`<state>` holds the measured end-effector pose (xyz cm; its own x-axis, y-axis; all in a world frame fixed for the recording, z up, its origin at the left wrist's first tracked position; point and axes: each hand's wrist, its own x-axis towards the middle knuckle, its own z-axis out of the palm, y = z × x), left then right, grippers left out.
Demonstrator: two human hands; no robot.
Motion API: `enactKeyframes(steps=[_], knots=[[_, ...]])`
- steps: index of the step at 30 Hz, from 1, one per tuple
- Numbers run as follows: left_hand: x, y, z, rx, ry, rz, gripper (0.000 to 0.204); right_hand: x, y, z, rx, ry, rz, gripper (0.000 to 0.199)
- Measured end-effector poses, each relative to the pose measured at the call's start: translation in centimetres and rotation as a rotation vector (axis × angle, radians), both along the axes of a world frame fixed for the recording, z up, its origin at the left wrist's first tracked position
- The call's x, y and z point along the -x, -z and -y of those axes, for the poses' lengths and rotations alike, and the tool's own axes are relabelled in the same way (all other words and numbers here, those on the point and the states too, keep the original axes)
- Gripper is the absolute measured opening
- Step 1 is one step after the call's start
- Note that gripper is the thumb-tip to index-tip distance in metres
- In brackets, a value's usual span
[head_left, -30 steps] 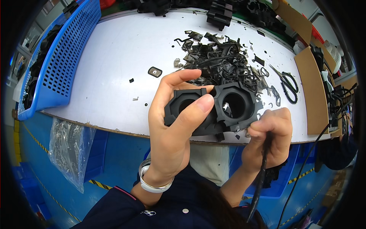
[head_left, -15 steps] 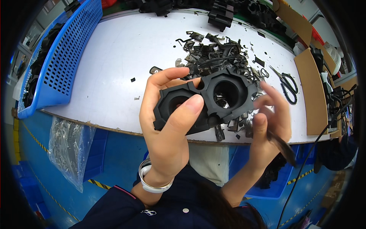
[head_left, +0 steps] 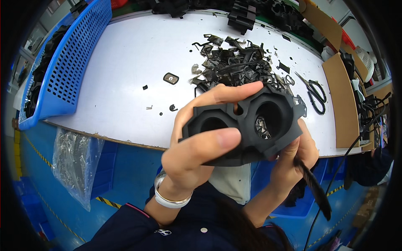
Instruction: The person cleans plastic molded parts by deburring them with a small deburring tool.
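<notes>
My left hand (head_left: pixel 197 150) is closed round a black moulded part (head_left: pixel 274 144) with two round openings side by side. Its thumb lies over the near-left opening and its fingers reach along the far edge. At the part's right end, my right hand (head_left: pixel 299 150) is closed, fingers bent beneath and behind the edge. A dark slim tool (head_left: pixel 314 188) sticks out of this hand, pointing down and right; its working end is hidden. A thin ragged flap (head_left: pixel 300 104) shows beside the part's upper right edge.
Behind the part lies a heap of black scraps (head_left: pixel 234 60) on the white table (head_left: pixel 125 54). Black-handled scissors (head_left: pixel 316 94) lie to the right, beside a cardboard box (head_left: pixel 341 100). A blue perforated basket (head_left: pixel 71 67) stands left. More black parts (head_left: pixel 243 16) sit along the back.
The black part has moved right and nearer, tilting slightly. My right hand has gone from loosely spread beside it to closed against its right end, with the dark tool swung lower.
</notes>
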<state>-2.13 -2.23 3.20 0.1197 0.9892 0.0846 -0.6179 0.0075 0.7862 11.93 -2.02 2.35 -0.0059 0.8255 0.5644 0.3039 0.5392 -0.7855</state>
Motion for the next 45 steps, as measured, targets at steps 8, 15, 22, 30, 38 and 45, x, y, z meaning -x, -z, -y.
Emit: enactKeyframes(steps=[8,15,22,30,38,45], knots=[[0.0,1.5,-1.6,-0.23,0.154,0.368,0.061,1.7,0.8,0.0,0.062,0.019,-0.07,0.037],[0.9,1.1,-1.5,-0.183,0.229,0.308,0.069,2.3,-0.5,0.5,0.127,-0.17,-0.049,0.045],[0.3,1.2,-1.8,-0.232,0.351,0.394,0.061,2.3,-0.9,1.2,0.242,-0.142,-0.069,0.044],[-0.8,1.4,-2.3,-0.368,0.43,0.455,0.07,1.9,-0.1,1.1,0.256,-0.2,-0.206,0.035],[-1.7,0.3,-0.8,-0.61,0.229,0.25,0.035,3.2,-1.1,1.5,0.182,-0.16,-0.367,0.027],[1.1,1.5,-0.2,-0.485,-0.112,0.4,0.048,0.6,-0.2,-0.3,0.015,-0.172,-0.231,0.052]])
